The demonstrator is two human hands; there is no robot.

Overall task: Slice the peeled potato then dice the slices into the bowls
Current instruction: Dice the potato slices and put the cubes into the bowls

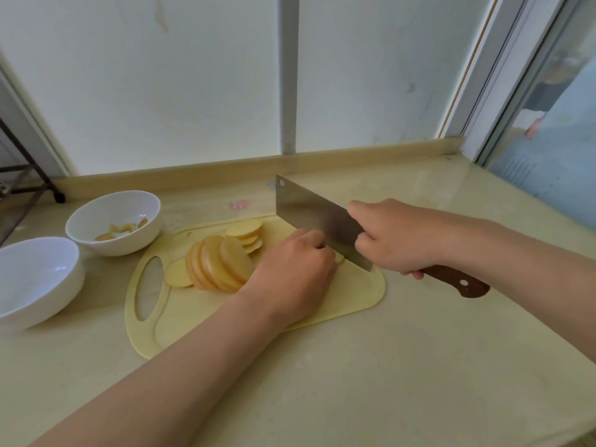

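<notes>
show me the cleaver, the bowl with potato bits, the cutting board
cleaver (306, 208), head view, blade flat
bowl with potato bits (96, 211), head view, inner wall
cutting board (358, 288), head view, bare right corner

Pale counter (387, 366) — window (548, 124) right.

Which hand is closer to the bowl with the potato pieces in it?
Left. The left hand is over the cutting board, right of the bowl; the right hand grips the cleaver farther right.

Far bowl (138, 240), near bowl (61, 298) block board (354, 295) left end; wall (161, 91) behind; counter (419, 366) open front, right.
</notes>
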